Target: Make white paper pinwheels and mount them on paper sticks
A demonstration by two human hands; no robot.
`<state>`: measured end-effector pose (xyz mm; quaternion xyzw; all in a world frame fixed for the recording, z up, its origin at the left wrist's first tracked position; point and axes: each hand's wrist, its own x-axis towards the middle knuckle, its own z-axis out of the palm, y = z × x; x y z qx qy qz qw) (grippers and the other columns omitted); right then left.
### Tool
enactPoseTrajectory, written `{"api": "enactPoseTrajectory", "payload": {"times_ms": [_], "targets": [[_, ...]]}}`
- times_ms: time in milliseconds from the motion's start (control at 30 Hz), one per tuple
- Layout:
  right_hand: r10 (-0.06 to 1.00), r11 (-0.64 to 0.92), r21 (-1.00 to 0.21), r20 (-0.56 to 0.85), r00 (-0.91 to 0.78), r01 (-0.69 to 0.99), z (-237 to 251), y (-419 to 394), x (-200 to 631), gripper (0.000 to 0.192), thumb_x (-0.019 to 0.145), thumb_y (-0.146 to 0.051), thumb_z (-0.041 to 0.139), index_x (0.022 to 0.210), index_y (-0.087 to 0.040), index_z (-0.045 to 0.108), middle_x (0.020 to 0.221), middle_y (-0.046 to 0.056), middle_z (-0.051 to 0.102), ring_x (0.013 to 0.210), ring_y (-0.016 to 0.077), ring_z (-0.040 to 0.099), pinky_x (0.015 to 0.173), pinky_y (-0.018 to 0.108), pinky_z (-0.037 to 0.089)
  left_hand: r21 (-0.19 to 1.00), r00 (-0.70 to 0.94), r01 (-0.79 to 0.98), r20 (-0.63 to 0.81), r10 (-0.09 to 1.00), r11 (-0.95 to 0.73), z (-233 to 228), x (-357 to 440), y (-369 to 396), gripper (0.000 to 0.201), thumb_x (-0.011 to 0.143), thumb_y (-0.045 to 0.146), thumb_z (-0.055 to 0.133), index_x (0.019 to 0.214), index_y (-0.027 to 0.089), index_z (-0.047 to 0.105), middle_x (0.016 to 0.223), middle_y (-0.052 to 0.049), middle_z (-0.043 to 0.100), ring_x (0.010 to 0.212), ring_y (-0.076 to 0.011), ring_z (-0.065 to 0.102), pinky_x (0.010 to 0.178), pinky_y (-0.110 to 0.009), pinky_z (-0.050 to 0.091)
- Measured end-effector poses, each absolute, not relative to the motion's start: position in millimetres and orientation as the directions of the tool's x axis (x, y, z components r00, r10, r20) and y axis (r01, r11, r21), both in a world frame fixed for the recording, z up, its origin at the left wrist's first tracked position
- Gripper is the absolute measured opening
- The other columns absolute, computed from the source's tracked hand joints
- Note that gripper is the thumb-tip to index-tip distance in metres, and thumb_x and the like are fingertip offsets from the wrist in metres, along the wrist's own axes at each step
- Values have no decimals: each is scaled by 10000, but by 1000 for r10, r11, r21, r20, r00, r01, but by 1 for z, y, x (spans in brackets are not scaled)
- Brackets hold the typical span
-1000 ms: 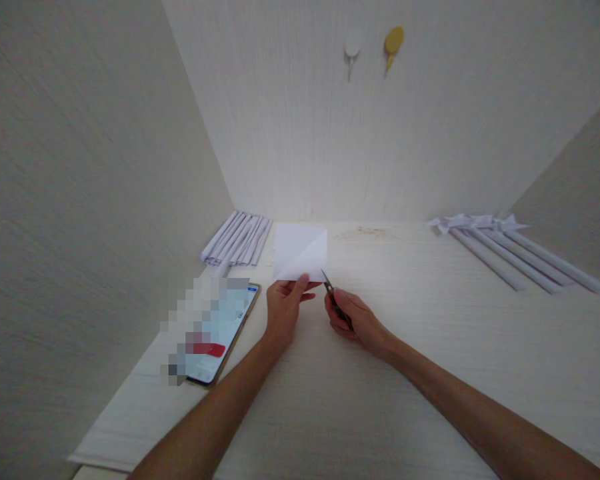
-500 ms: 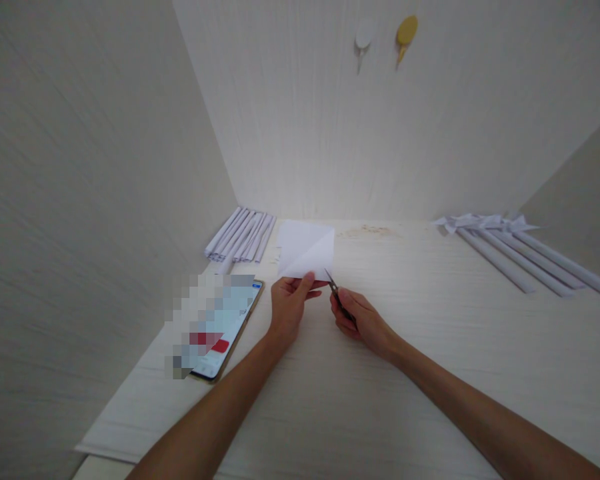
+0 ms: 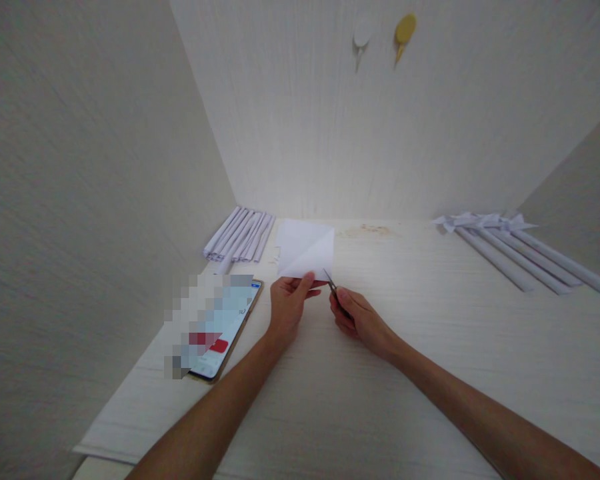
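A square white sheet of paper (image 3: 306, 248) with a diagonal crease is pinched along its near edge by my left hand (image 3: 290, 301), thumb on top and fingers underneath. My right hand (image 3: 356, 313) is wrapped around the handles of dark-handled scissors (image 3: 333, 285). Their pointed tip lies at the paper's near right corner, just right of my left fingertips. How far the blades stand apart is too small to make out.
A phone (image 3: 227, 333) with a lit screen, partly blurred out, lies left of my left forearm. Several rolled paper sticks (image 3: 243, 235) sit at the back left. At the back right are more paper rolls (image 3: 520, 257) with folded pointed ends. Two hooks (image 3: 405, 30) hang on the back wall.
The view shifts very slightly. Both hands, the paper and the scissors stay in almost the same place.
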<state>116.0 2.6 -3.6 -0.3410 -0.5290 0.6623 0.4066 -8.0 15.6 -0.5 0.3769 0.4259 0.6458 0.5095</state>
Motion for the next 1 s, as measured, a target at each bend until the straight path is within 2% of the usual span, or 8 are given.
{"api": "enactPoseTrajectory", "payload": {"times_ms": [433, 1000], "targets": [[898, -110, -979, -23, -440, -173, -3, 2, 117, 348, 778, -460, 385, 577, -175, 374, 396, -100, 272, 311, 25, 202, 304, 176, 128, 931, -194, -345, 50, 980, -116, 0, -8, 16, 209, 598, 301, 647, 683, 111, 630, 669, -44, 672, 614, -151, 632, 526, -217, 491], [920, -2, -999, 11, -391, -32, -5, 1, 117, 380, 800, -475, 333, 558, -184, 360, 417, -86, 273, 333, 44, 224, 318, 190, 164, 932, -173, -342, 66, 983, -123, -1, -10, 15, 215, 602, 311, 644, 701, 120, 638, 679, -44, 673, 625, -152, 634, 553, -229, 501]]}}
